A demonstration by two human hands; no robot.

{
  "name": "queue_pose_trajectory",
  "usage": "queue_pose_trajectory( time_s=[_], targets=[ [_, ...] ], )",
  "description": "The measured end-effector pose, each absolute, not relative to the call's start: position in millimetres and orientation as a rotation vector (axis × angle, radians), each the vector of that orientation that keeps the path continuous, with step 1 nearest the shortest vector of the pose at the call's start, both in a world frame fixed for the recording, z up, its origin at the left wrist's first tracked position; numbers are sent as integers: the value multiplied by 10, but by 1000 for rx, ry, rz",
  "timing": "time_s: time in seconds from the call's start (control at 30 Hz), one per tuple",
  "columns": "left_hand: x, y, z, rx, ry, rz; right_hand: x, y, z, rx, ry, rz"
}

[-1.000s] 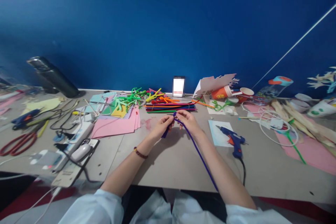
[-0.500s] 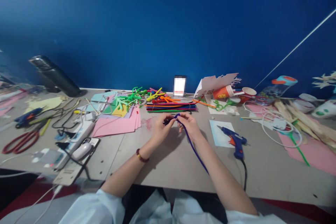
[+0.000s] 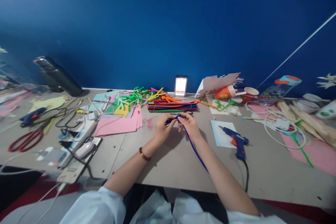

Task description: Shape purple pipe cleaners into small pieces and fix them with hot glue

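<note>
We note: purple pipe cleaner [image 3: 195, 152] above table [image 3: 273, 176], mid-table | left grip [image 3: 162, 130], right grip [image 3: 188, 126] both clamped on it, close together | long tail runs toward 5 o'clock, right grip nearer it

Glue gun [image 3: 235, 143] is lying on a pale card [image 3: 217, 129], pink paper [image 3: 118, 127] sitting well left. Red scissors [image 3: 35, 137] are lying near a power strip [image 3: 78, 139].
</note>
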State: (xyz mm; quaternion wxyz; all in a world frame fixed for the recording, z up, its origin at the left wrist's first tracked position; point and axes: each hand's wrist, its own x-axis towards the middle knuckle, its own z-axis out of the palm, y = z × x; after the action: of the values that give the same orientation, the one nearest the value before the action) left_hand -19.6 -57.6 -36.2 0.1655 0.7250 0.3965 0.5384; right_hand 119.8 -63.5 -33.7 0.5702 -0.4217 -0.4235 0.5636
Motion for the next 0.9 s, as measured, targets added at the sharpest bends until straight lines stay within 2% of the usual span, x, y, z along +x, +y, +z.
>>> queue_pose_trajectory(
  time_s=[0.23,0.5,0.9],
  targets=[
    [-203,-519,-422,2262,990,1674,1203,-627,-382,-1007,-1036,1347],
    [-214,-525,-472,2411,991,1672,1240,-628,-351,-1031,-1039,1402],
    [-218,-507,-504,2440,1102,1622,1217,-589,-487,-1095,-1148,1180]
  ],
)
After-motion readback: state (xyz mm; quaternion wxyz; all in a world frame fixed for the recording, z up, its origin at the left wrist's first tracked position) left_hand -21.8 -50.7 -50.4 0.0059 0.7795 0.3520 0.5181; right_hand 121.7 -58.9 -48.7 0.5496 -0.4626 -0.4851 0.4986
